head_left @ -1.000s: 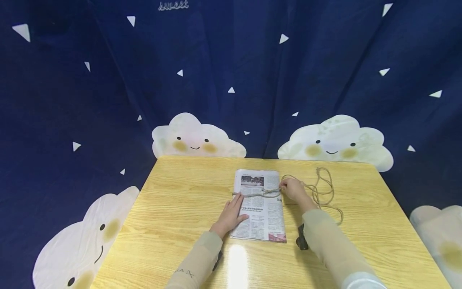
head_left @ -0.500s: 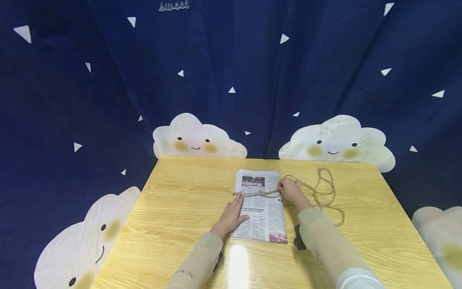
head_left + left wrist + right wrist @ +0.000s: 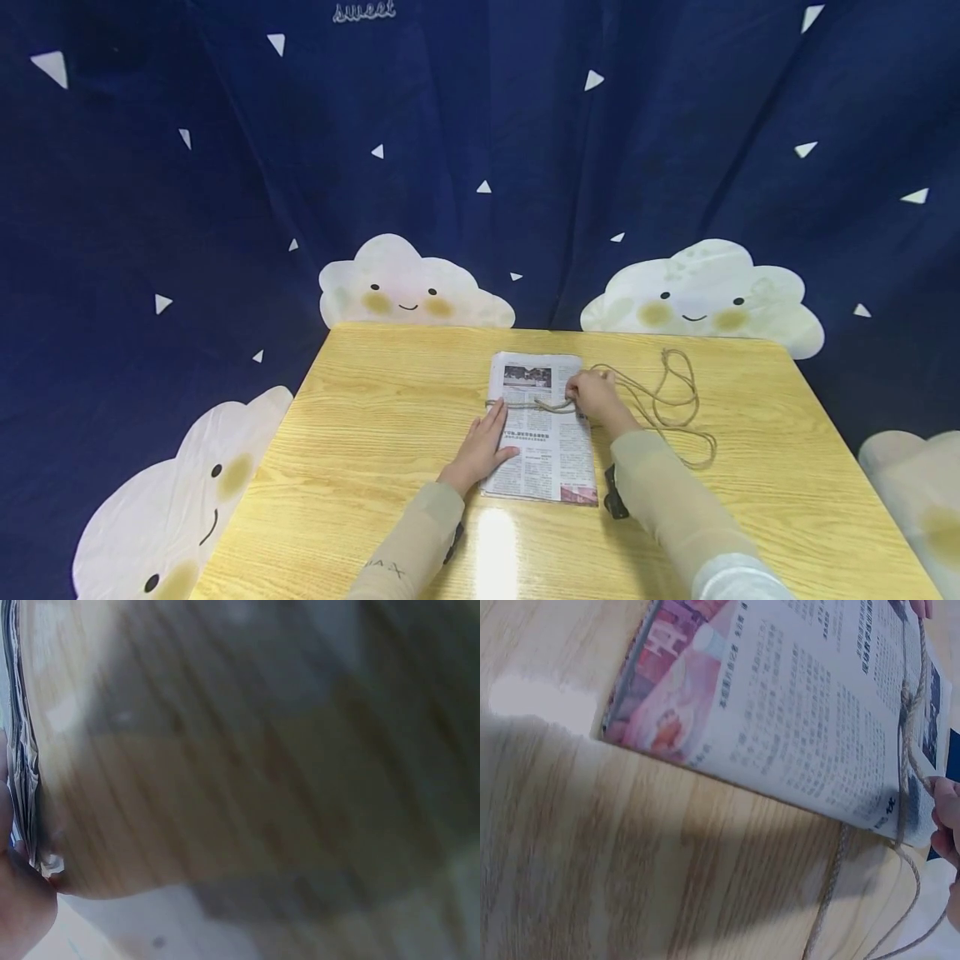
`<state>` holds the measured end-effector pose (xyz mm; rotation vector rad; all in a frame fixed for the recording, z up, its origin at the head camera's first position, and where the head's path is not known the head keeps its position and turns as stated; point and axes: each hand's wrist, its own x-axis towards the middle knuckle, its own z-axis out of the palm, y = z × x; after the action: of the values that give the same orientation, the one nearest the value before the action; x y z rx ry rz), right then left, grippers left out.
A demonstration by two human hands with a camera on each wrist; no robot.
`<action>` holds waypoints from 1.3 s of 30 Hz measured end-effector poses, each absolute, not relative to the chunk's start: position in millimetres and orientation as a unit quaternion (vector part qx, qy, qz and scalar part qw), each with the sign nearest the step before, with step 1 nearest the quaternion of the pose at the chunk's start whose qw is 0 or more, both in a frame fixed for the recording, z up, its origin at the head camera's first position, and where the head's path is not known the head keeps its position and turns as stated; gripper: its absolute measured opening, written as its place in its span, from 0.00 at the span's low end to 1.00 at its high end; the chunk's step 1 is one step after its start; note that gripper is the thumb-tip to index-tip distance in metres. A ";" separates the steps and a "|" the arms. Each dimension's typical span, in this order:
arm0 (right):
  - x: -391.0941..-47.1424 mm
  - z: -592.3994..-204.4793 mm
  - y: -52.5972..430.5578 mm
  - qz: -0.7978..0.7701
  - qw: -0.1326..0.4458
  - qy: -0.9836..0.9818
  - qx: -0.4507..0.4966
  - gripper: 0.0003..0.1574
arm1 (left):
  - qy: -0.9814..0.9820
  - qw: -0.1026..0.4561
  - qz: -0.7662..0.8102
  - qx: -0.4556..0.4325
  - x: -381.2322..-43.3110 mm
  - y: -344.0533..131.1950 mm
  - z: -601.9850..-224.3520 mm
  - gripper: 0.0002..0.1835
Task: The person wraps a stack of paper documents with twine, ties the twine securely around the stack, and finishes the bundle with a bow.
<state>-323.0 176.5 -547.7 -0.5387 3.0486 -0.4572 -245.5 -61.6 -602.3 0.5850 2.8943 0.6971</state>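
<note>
From my end of the link I had the folded newspaper [image 3: 534, 467] lying flat on the bench [image 3: 390, 400], roughly in the middle. Its long axis ran from the near side toward the far edge, with the printed photo at the far end and a pink-red corner at the near right. The print was too small for me to read.

The left hand [image 3: 480, 450] lay with fingers extended on the paper's left side, fingertips at the cord [image 3: 907, 724], thumb out to the side. The right hand [image 3: 595, 395] pinched the cord above the right edge; its fingers hid the exact grip in the head view.

The cord crossed the newspaper's width, beyond its middle, and trailed in loose loops on the bench to the right. I could not tell how it ran underneath. The left wrist view gave me mostly dim, blurred wood, with the paper's layered edge and part of the hand cut off at the left border.
</note>
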 end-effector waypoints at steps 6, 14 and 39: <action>-321.6 -553.6 169.7 -0.137 0.029 0.970 -0.199 0.10 | 0.952 0.053 0.230 0.193 -245.1 -61.6 -601.5 0.45; -312.2 -557.0 162.9 -0.174 0.025 0.955 -0.239 0.10 | 0.950 0.049 0.236 0.200 -245.1 -61.7 -603.9 0.45; -302.0 -574.6 223.3 -0.178 -0.089 0.974 -0.105 0.18 | 0.952 0.059 0.225 0.196 -246.1 -63.0 -604.2 0.45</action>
<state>-302.0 223.3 -574.6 -0.3485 3.2480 -0.5919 -246.1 -63.0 -604.2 0.5945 2.8851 0.6829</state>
